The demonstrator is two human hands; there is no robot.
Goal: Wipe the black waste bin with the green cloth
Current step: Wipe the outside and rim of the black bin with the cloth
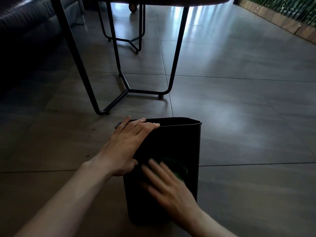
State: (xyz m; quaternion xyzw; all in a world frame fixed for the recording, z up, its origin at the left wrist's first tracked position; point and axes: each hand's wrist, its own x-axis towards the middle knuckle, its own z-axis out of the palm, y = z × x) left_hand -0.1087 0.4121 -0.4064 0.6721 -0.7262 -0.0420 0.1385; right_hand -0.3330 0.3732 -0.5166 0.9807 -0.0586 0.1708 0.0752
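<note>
The black waste bin (181, 144) lies tipped on the tiled floor, its open mouth facing away from me. My left hand (126, 147) rests flat on the bin's left upper edge, fingers spread toward the rim, thumb on the side. My right hand (167, 182) presses on the bin's upper wall, blurred by motion. The green cloth (177, 170) is bunched under its fingers; only a dark green patch shows past the fingertips.
A table with black metal legs (174, 65) stands just beyond the bin; a second frame (135, 40) is farther back. A dark sofa (25, 31) fills the left. A wooden planter edge (290, 26) runs along the far right.
</note>
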